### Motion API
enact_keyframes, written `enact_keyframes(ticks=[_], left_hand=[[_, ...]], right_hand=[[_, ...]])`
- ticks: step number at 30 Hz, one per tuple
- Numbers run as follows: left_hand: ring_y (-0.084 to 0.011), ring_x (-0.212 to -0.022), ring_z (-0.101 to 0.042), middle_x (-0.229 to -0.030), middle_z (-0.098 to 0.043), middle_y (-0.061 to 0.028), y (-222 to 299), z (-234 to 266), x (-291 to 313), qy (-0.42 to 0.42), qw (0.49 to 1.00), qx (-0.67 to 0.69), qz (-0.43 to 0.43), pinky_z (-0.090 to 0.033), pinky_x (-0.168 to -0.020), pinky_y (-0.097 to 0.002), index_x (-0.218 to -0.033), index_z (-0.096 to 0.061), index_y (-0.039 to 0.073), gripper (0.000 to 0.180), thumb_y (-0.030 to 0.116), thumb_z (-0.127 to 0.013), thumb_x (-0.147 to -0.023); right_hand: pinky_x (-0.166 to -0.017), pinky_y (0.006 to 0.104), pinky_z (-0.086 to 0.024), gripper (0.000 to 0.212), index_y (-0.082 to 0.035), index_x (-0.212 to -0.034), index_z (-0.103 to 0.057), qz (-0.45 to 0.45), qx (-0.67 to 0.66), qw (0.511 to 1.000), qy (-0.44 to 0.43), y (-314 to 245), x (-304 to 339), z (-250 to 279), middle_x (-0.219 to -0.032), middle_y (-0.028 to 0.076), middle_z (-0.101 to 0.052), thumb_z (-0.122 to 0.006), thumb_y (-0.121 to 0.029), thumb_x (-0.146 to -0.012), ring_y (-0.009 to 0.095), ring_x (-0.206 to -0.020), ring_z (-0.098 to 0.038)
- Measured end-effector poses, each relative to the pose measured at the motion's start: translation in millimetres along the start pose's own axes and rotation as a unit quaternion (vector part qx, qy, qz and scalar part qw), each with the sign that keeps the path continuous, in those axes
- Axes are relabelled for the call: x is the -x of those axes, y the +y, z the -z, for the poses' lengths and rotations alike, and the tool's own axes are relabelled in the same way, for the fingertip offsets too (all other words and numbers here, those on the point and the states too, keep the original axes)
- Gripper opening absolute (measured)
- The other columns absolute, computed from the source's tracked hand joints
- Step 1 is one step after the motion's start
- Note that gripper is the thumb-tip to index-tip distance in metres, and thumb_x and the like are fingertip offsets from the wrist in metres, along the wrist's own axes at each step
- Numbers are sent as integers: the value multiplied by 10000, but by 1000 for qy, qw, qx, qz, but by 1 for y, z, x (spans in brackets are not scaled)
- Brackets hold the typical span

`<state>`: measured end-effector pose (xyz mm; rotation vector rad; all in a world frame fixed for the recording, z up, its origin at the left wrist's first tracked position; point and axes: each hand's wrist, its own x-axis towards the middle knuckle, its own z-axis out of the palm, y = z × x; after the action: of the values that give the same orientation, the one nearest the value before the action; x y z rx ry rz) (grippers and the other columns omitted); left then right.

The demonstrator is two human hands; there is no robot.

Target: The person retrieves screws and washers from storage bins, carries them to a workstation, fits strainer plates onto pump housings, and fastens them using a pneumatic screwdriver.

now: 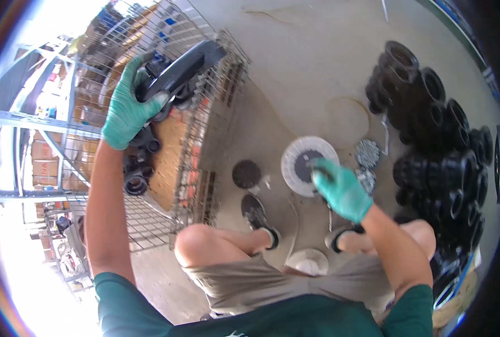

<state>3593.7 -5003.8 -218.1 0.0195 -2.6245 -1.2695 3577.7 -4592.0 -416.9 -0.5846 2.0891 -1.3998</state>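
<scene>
My left hand [131, 109], in a green glove, is raised at the left over a wire cage [205, 140]. Its fingers and thumb are closed round a long black plastic part [185, 70], which tilts up to the right. More black plastic pipe fittings [140, 163] lie inside the cage below it. My right hand [342, 191], gloved alike, is curled over the right side of a white round tub [289, 151] with a dark grey middle. Something dark and blurred shows at its fingers, too unclear to name.
Black ribbed pipe fittings [435, 168] are piled along the right. Two containers of small grey metal pieces [368, 153] stand beside the tub. A black disc [246, 174] lies on the floor near my shoe [254, 212]. Metal shelving [25, 121] with boxes rises at far left.
</scene>
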Motion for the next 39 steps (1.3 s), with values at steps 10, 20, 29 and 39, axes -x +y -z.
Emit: enact_keyframes(ticks=[10, 20, 29, 39], left_hand=[[-264, -1168, -602, -1148, -650, -41, 110, -156, 77, -429, 787, -304, -321, -300, -1133, -519, -1356, -519, 170, 930, 331, -921, -533], [-191, -1232, -564, -1177, -642, 42, -18, -270, 80, -459, 653, -394, -456, -221, -1207, -579, -1236, -606, 203, 412, 205, -674, -830], [-202, -1403, -438, -1408, -565, -4, -71, -293, 74, -421, 637, -456, -457, -213, -1216, -515, -1223, -636, 173, 331, 182, -574, -898], [-382, -1318, -465, -1384, -523, -169, -41, -230, 61, -333, 887, -318, -29, -400, -1109, -447, -1340, -547, 81, 505, 56, -663, -848]], right_hand=[[-842, 411, -576, 645, -16, -1337, -568, -204, -441, 838, -246, 2, 59, 23, -1258, 131, -637, -629, -519, -938, 218, -1051, -663], [-700, 286, -530, 645, 26, -1307, -571, -209, -308, 926, -63, 89, 85, -94, -1046, 81, -692, -741, -425, -879, 133, -835, -640], [-741, 327, -544, 602, 25, -1302, -573, -333, -371, 865, 59, 116, 42, -127, -1119, 130, -678, -739, -383, -892, 179, -908, -649], [-835, 356, -539, 578, -76, -1357, -557, -310, -394, 865, 31, 109, 43, -111, -1164, 64, -671, -677, -452, -933, 172, -1000, -643]])
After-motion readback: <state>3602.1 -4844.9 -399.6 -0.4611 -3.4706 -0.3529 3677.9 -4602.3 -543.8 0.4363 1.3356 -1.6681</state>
